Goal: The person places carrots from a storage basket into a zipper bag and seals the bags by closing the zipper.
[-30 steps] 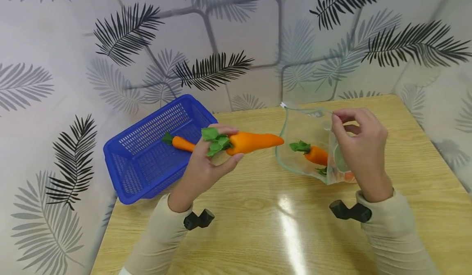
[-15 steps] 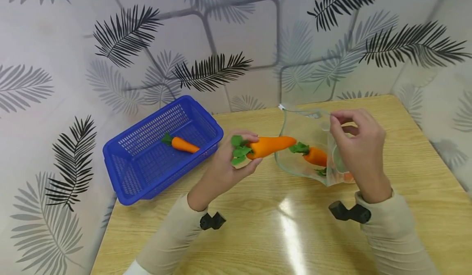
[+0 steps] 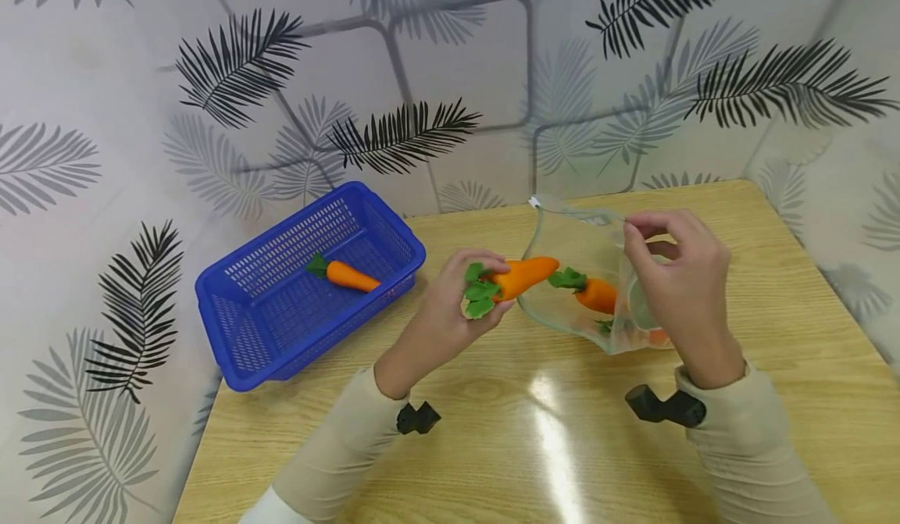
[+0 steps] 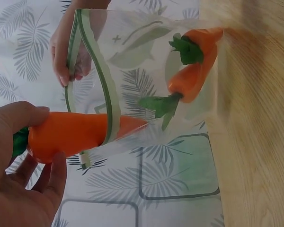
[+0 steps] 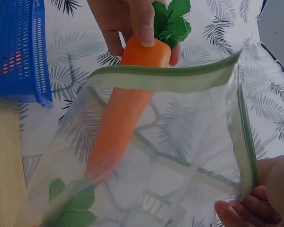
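Observation:
My left hand [image 3: 455,297] grips an orange toy carrot [image 3: 527,274] near its leafy green top. The carrot's tip is inside the mouth of a clear zip bag [image 4: 132,52], as the left wrist view shows. Thumb and fingers of my right hand [image 3: 685,282] pinch the bag's green-edged rim [image 5: 246,137] on the side across from the carrot, and the mouth stands apart. Lower in the bag lie carrots with green tops, one of them a carrot [image 3: 596,296] plain to see; others are partly hidden by the printed plastic and my right hand.
A blue plastic basket [image 3: 260,352] stands at the left of the wooden table [image 3: 478,446], with one carrot [image 3: 351,276] lying in it. Behind the table hangs a leaf-patterned backdrop [image 3: 464,63]. A white slider [image 3: 534,202] sits at the bag's far corner.
My left hand has moved right with the carrot, from beside the basket to the bag, and the tip has entered the mouth. My right hand has shifted slightly left, still pinching the rim.

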`<state>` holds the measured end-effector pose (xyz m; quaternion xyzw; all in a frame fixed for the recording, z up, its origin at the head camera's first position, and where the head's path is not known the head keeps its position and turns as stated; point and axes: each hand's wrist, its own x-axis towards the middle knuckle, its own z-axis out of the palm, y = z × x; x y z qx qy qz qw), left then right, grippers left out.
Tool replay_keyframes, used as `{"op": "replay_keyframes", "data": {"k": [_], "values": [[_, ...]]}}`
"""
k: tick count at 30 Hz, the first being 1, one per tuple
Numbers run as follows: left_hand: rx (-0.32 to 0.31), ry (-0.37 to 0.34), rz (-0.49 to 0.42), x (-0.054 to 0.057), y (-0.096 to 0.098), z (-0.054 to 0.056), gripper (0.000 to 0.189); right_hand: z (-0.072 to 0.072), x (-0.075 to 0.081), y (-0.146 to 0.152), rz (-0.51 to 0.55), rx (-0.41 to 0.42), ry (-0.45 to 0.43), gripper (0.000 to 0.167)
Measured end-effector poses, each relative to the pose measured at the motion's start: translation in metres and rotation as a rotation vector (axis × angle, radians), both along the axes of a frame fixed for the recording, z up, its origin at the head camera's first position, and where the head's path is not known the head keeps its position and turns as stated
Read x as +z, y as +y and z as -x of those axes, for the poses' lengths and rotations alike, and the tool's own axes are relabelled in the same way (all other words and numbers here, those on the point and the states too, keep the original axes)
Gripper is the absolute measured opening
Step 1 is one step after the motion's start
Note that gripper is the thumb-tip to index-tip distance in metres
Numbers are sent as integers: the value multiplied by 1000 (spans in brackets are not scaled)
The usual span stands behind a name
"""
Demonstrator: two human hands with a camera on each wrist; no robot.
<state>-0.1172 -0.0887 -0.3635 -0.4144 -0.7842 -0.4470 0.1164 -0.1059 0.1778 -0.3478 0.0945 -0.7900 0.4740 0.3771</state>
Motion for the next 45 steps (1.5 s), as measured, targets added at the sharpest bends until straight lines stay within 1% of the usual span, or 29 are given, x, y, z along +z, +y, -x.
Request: {"op": "replay_keyframes", "data": {"k": [6,10,17,22,25,27,30,33,38,41,45], "values": [[19,9,56,-4,4,3,40,0,0,2,-25,20,-14,9],[21,3,78,-7,6,4,38,0,-1,2,-14,37,-26,10],[1,-32,78,-8,11,4,38,0,-2,1,13,29,-41,10],[6,-73,60,-10,13,4,35,0,-1,1,8,30,-45,10],[11,-74,29,-10,15,7,34,0,-2,1,8,25,-50,10],[15,-57,1,-10,16,11,33,0,-2,1,5,24,-53,10],[17,-37,-42,-7,19,16,33,0,-3,1,3,27,-56,11],[22,-35,-66,-4,22,21,34,0,-3,0,6,35,-57,11],[41,-35,-27,-1,26,26,35,1,-3,-1,3,42,-54,10],[55,-52,3,-1,29,28,35,1,-3,-1,1,46,-51,10],[63,-72,18,-1,31,30,36,1,-2,-2,7,44,-50,10]]}}
